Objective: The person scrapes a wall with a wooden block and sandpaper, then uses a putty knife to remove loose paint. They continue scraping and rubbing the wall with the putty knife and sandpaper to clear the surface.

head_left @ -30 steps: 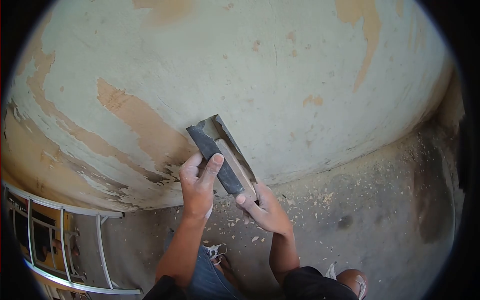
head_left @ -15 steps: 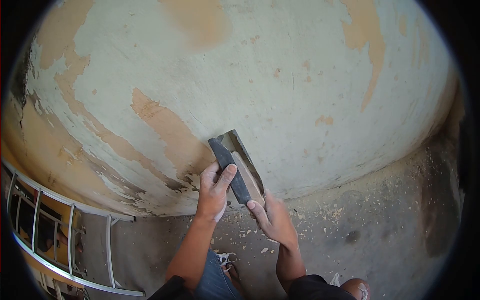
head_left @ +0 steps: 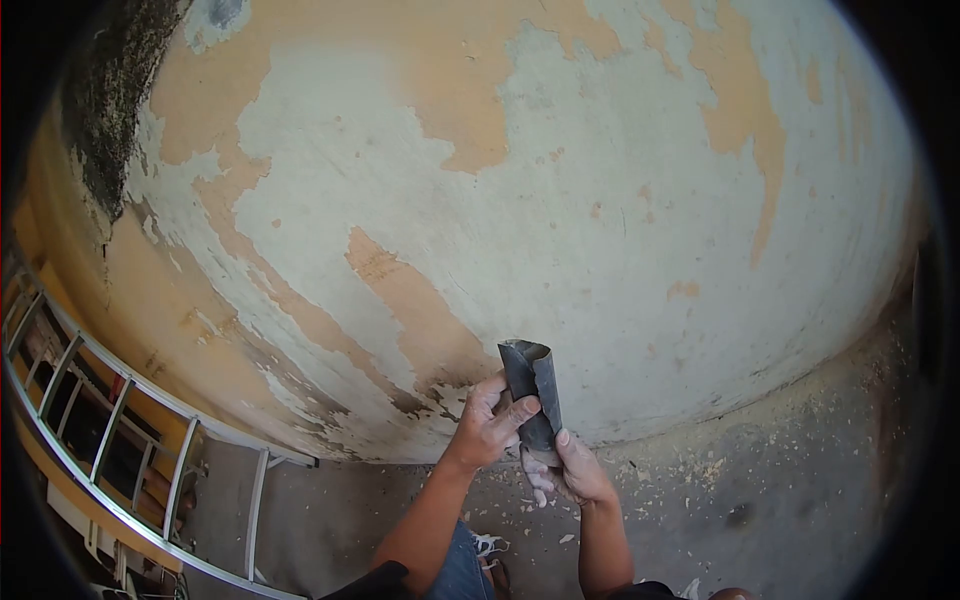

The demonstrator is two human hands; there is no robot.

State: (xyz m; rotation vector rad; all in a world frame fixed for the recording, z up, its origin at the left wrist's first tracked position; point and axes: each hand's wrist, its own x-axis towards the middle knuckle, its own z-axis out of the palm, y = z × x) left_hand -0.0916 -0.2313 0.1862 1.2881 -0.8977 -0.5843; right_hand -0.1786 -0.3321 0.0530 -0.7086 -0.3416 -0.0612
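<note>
Two hands share this grip: my left hand (head_left: 490, 430) pinches the dark sheet (head_left: 530, 395) along its left side, thumb across the front, while my right hand (head_left: 583, 472) closes around the near end, where the pale block (head_left: 545, 457) pokes out. The bundle sits in front of me, on the near side of the peeling wall (head_left: 400, 150), its far end open like a tube. I judge this to be the wrapping step, sheet curled around block. The next move seems to call for pulling the sheet snug and pressing its loose right edge down without letting the block slip.
</note>
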